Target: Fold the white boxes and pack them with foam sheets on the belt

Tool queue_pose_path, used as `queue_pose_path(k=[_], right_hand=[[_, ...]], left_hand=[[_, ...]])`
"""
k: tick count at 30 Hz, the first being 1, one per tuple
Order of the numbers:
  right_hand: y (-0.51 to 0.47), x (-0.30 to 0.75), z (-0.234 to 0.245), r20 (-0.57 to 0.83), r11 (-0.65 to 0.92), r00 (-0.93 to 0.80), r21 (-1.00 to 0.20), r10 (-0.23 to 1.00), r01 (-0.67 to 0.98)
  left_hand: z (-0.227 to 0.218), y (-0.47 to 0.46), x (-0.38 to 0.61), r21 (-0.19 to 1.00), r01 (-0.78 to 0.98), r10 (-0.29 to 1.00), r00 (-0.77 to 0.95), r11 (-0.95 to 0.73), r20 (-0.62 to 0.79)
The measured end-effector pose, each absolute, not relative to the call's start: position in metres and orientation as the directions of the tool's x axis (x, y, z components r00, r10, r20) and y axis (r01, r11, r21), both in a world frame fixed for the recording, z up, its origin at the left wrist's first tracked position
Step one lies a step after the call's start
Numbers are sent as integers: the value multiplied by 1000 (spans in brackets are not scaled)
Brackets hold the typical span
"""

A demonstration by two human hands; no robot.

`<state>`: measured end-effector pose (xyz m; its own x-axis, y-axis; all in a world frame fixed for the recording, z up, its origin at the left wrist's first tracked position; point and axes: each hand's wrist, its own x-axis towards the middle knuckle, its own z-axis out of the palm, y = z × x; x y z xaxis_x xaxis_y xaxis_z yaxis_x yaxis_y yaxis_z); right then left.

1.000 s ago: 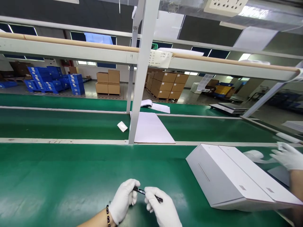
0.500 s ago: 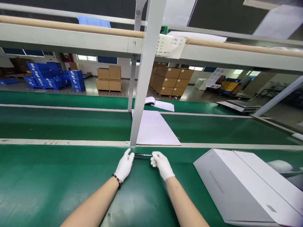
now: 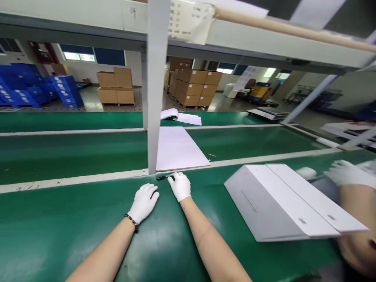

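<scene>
My left hand [image 3: 143, 203], in a white glove with a beaded bracelet at the wrist, rests on the green work surface [image 3: 88, 227]. Its fingers are loosely bent and apart, holding nothing. Just beyond it lies a thin black pen [image 3: 162, 178] near the surface's back strip. My right hand [image 3: 180, 187], gloved too, has thumb and fingers around the pen's right end. The glove hides that end. Behind the pen, a white sheet of board [image 3: 180, 149] lies beside the upright post.
An open white box [image 3: 270, 203] stands to the right, with a co-worker's gloved hand [image 3: 346, 172] behind it. A metal post [image 3: 155, 90] rises ahead and carries a shelf beam [image 3: 73, 15] overhead. Papers [image 3: 188, 118] lie farther back.
My left hand has let go of the pen and drawn back toward me. The pen and my right hand are nearer the post. The co-worker's arm has come in at right, and the white box is turned.
</scene>
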<state>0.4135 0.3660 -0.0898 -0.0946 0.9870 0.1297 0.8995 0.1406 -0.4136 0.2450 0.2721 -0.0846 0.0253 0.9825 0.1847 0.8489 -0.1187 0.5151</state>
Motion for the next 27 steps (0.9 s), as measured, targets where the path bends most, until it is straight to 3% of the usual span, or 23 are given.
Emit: queue_pose_path(k=[9, 14, 17, 19, 20, 21, 23, 25, 27], right_hand=[[359, 416, -63, 102, 250, -233, -224, 967, 942], [343, 423, -54, 122, 402, -391, -81, 912, 912], [330, 426, -40, 140, 413, -405, -35, 904, 910], [324, 422, -8, 249, 426, -407, -26, 879, 904], [323, 416, 18, 352, 448, -413, -19, 840, 894], [323, 408, 51, 543, 509, -426, -4, 724, 861], [327, 383, 132, 858, 616, -386, 108, 338, 781], [336, 349, 222, 944, 661, -325, 209, 56, 721], [349, 312, 303, 942, 688, -333, 219, 35, 691]], left_hand=[[-79, 263, 243, 442, 893, 985, 7, -82, 170], [-71, 256, 246, 491, 871, 982, -69, -27, 176], [-69, 253, 246, 544, 839, 982, -88, -19, 169], [-69, 251, 245, 579, 815, 984, -86, -19, 155], [-69, 251, 244, 594, 804, 986, -83, -21, 147], [-69, 250, 244, 608, 793, 987, -79, -22, 139], [-69, 250, 243, 632, 774, 990, -68, -27, 125], [-68, 250, 242, 651, 758, 992, -53, -34, 114], [-68, 251, 240, 664, 746, 994, -37, -41, 103]])
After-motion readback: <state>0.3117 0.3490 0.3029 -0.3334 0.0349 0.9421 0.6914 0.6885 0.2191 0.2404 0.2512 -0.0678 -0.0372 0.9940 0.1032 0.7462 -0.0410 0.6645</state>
